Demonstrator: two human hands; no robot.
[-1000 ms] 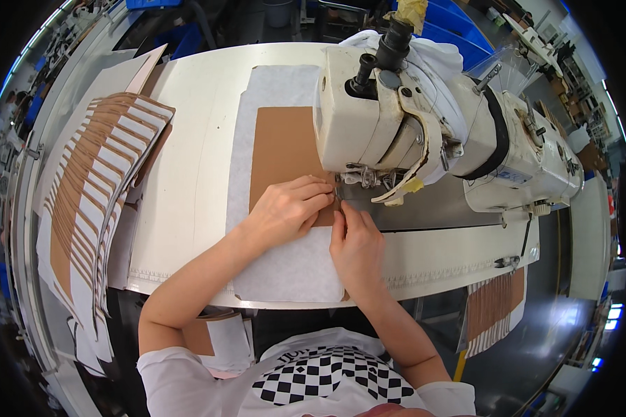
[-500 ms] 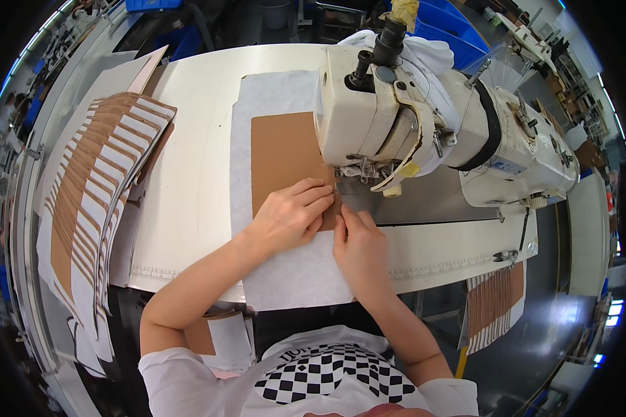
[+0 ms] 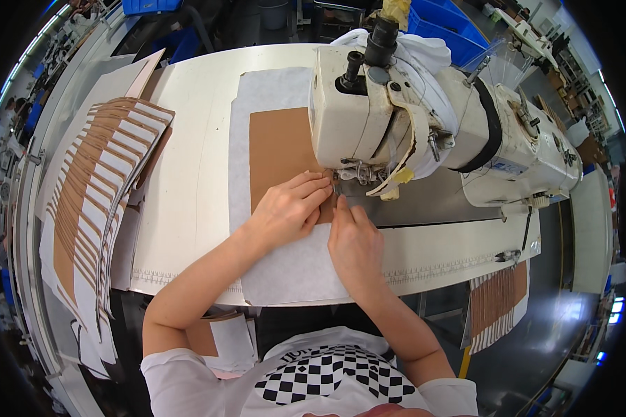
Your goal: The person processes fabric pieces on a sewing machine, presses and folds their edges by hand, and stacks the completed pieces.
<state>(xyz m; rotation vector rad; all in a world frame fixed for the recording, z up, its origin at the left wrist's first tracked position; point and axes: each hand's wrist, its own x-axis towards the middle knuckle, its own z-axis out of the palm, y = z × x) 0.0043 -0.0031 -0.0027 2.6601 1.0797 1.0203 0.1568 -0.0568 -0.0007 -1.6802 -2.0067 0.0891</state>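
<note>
- One brown piece (image 3: 279,146) lies flat on one white sheet (image 3: 292,271), on one table (image 3: 195,153). The machine hides its top right corner.
- Two hands are on it. The left hand (image 3: 289,212) rests on top with bent fingers; its thumb is partly hidden, so I cannot tell if it grips.
- The right hand (image 3: 355,240) has its fingertips at the right edge. I cannot tell if they pinch it.
- One machine (image 3: 348,115) stands just beyond the hands. The spot under it is too small to make out.
- Three piles of brown and white pieces: a left pile (image 3: 76,208), a right pile (image 3: 497,299), and a low pile (image 3: 226,340), partly hidden by an arm. They overlap too much to count.
</note>
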